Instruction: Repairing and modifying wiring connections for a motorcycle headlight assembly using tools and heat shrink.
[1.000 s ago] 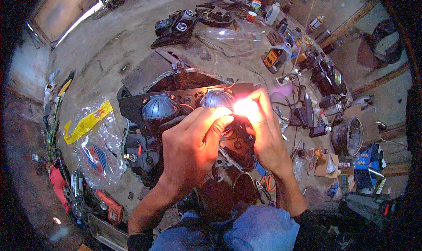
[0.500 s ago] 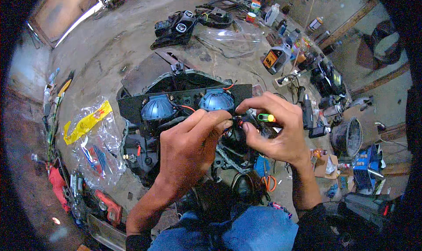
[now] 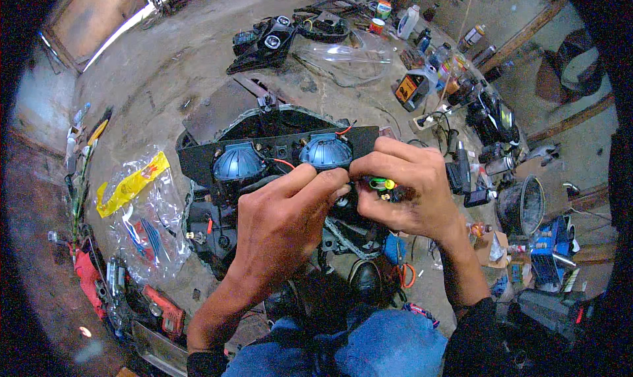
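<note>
**Both hands on the headlight assembly**

A black headlight housing [image 3: 277, 154] with two blue domed caps sits on the concrete floor [image 3: 171, 67] before the person's knees. The left hand [image 3: 283, 225] pinches wiring beneath the right cap. The right hand [image 3: 409, 189] grips a small green-and-yellow tool [image 3: 380, 183] just beside it.

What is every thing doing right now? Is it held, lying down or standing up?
left hand: fingers pinched on the black lamp housing, gripping it.
right hand: closed around a small green and yellow tool.
black lamp housing: held up, two blue round caps facing up.
clear plastic bag: lying flat on the floor.
second lamp unit: lying on the floor, untouched.
white bottle: standing upright.
</note>
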`<control>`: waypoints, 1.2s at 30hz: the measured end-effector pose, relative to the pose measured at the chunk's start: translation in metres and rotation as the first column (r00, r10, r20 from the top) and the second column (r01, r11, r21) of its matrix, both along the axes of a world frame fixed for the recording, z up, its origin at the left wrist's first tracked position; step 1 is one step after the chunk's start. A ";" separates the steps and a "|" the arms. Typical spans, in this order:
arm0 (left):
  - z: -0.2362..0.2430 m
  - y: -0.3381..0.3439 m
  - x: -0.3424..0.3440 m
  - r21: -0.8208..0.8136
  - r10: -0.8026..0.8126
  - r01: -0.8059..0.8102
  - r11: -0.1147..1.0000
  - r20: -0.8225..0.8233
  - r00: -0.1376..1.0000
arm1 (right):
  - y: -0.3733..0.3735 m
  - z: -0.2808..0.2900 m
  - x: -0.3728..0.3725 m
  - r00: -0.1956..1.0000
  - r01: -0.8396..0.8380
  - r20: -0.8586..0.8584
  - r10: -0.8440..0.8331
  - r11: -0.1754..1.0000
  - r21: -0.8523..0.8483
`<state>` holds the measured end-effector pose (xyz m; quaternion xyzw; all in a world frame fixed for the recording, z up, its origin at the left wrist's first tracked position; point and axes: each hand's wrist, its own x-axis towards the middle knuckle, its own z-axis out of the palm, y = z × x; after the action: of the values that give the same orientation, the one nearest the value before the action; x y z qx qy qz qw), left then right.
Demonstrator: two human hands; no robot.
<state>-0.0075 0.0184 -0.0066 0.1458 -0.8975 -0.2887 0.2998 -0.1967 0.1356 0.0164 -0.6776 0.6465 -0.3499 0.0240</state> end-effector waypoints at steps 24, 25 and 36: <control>-0.008 0.000 -0.008 0.112 0.051 -0.037 0.993 -0.125 0.991 | 0.247 -0.122 -0.019 0.431 0.865 0.141 -0.892 0.452 0.219; -0.009 0.001 -0.008 0.110 0.054 -0.038 0.993 -0.142 0.988 | 0.252 -0.123 -0.011 0.375 0.849 0.174 -0.910 0.413 0.328; -0.002 0.003 -0.010 0.162 0.149 -0.120 0.979 -0.174 0.973 | 0.247 -0.161 0.021 0.301 0.754 0.214 -0.929 0.369 0.544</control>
<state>-0.0176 0.0214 -0.0082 0.2012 -0.8293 -0.3470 0.3890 -0.1755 0.3824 -0.1446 -0.0954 0.9258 -0.3478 0.1133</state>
